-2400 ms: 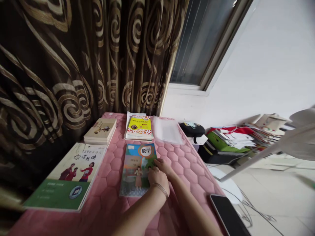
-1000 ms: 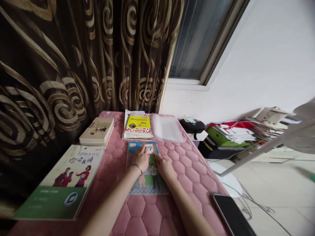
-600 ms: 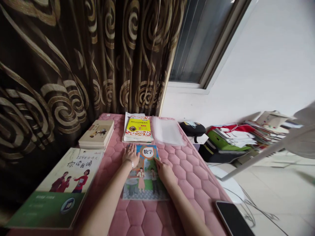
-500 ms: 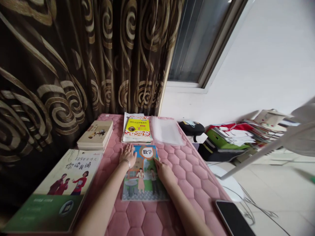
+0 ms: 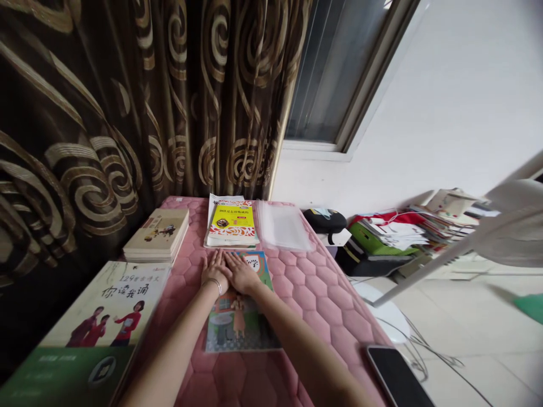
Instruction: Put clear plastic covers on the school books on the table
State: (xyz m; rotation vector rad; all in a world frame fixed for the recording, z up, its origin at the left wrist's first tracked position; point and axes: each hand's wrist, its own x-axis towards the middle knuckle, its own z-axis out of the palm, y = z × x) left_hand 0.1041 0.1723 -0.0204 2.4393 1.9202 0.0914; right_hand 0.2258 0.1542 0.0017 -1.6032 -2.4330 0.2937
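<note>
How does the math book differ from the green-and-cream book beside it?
The math book is brightly illustrated, the green-and-cream book mostly pale. The math book looks smaller than the other. The right hand rests on the math book, none on the other. Both lie on the pink mat.

Glossy paper textbook [image 5: 237, 325], quilted pink cloth mat [image 5: 314, 305]; smooth clear plastic sleeve [image 5: 282, 226]

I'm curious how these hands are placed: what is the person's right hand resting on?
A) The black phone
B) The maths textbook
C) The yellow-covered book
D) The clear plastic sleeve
B. The right hand lies flat on the upper part of the maths textbook, covering much of its title.
</note>
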